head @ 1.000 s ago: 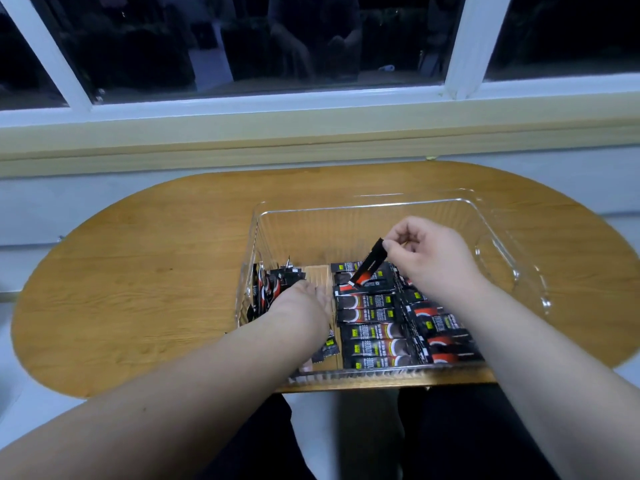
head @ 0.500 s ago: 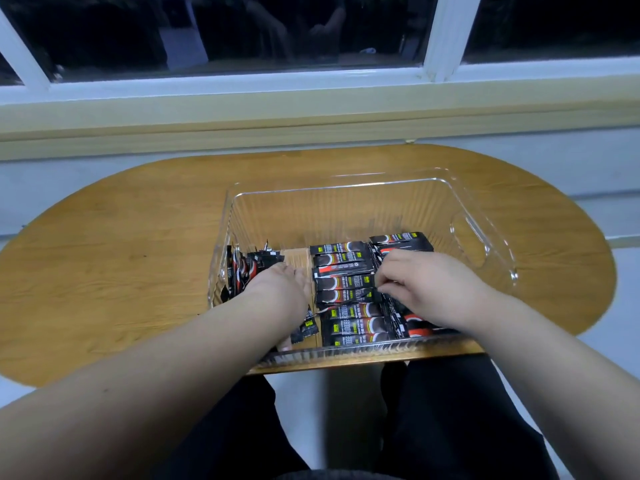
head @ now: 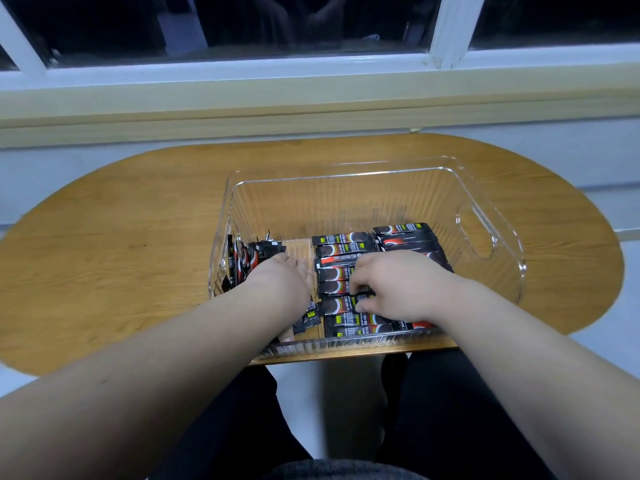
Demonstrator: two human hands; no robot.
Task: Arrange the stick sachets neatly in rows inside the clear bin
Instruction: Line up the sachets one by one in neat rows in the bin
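Both bare forearms reach forward. The left hand (head: 281, 284) lies palm down, fingers hidden. The right hand (head: 391, 285) pinches a black stick sachet (head: 364, 295) with bent fingers.

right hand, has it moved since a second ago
Yes. The right hand has come down and toward the near wall of the bin, from above the far end of the rows onto the sachets in the middle.

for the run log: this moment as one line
step: arranging rows | left hand: in loose sachets, grip hidden | right hand: pinches row sachet | clear bin: on table
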